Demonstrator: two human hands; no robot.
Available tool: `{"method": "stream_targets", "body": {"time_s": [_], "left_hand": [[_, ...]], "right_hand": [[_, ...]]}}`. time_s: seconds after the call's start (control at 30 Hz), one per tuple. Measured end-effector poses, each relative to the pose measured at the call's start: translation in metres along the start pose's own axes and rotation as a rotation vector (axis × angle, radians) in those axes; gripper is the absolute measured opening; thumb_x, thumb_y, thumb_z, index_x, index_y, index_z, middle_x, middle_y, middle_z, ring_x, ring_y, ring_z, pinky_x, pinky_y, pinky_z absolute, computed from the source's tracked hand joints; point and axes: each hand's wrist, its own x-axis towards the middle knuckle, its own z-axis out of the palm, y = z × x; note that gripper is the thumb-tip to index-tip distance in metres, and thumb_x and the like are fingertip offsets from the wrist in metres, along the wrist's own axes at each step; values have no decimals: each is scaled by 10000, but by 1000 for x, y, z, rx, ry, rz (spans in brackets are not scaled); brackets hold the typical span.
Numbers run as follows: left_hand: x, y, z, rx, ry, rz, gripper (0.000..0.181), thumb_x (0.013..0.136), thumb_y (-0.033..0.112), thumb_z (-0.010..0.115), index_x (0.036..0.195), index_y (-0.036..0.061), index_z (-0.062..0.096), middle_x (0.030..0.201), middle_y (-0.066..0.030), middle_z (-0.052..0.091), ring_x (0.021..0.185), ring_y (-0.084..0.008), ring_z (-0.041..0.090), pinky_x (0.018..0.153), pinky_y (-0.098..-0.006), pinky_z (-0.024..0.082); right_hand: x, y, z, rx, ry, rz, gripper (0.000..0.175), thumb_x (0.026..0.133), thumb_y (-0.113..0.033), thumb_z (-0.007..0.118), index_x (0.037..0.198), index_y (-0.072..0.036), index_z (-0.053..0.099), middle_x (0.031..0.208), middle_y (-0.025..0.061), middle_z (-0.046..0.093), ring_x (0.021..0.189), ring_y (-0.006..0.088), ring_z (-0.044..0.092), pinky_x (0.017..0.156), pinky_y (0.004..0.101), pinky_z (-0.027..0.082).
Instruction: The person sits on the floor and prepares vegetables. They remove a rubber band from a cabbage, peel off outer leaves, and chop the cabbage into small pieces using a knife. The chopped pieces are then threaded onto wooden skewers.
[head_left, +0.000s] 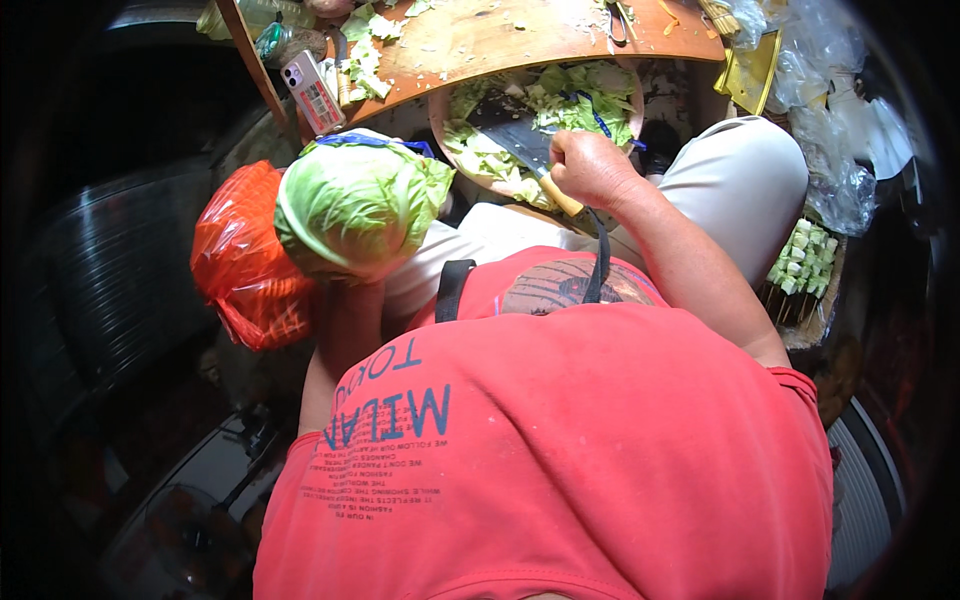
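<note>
A whole green cabbage (360, 206) with blue tape (367, 139) at its far side is held up over my left thigh. My left hand is hidden beneath it; only my left forearm (346, 322) shows, reaching under the cabbage. My right hand (589, 169) is a fist above the near side of a pink basin (441, 139) of cut cabbage leaves (577, 94). Just beside the fist lies a cleaver (514, 139), its wooden handle largely uncovered. Whether the fist holds anything is not visible. More blue tape (596, 116) lies across the leaves.
Beyond the basin is a wooden board (525, 34) with cabbage scraps, a phone (311, 90) and a wooden-handled tool (343, 82). A red plastic bag (247, 255) is left of the cabbage. Skewered vegetable pieces (806, 259) and clear plastic bags (832, 165) are at right.
</note>
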Motion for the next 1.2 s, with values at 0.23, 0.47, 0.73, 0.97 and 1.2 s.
{"method": "stream_targets", "body": {"time_s": [0.23, 0.47, 0.73, 0.97, 1.2], "left_hand": [[-9, -25, 26, -142, -294, -206, 825, 872, 675, 492, 1474, 119, 393, 1471, -147, 441, 1342, -350, 437, 1146, -545, 314], [-18, -38, 43, 39, -28, -313, 904, 865, 702, 524, 1481, 53, 398, 1465, -204, 466, 1320, -387, 481, 1116, -543, 378], [-18, -47, 73, -40, -213, -475, 980, 791, 707, 603, 1479, 42, 395, 1470, -223, 458, 1325, -407, 487, 1123, -578, 367], [0, -45, 70, 106, -158, -597, 936, 794, 625, 648, 1460, 14, 400, 1432, -213, 498, 1295, -371, 521, 1100, -543, 410], [5, -45, 82, 228, -196, -453, 826, 781, 501, 739, 1370, -16, 478, 1311, -176, 588, 1202, -303, 589, 1056, -453, 466]], "right_hand": [[-9, -18, -21, 927, -201, -168, 271, 929, -261, 690, 1077, -34, 685, 900, 11, 671, 823, 75, 616, 708, 238, 506], [-13, -21, -12, 915, -138, -327, 169, 876, -172, 692, 934, -14, 707, 788, 24, 692, 724, 88, 633, 674, 270, 531], [-8, -23, -9, 846, 68, -244, 153, 884, -155, 658, 865, -4, 672, 743, 49, 670, 647, 99, 624, 606, 274, 506], [13, -16, -8, 1016, 173, -91, 146, 880, -152, 658, 901, -9, 677, 735, 41, 667, 613, 98, 637, 569, 260, 536], [16, -16, -20, 1077, 258, -99, 118, 885, -130, 651, 886, -16, 678, 748, 20, 669, 615, 90, 640, 589, 245, 541]]}}
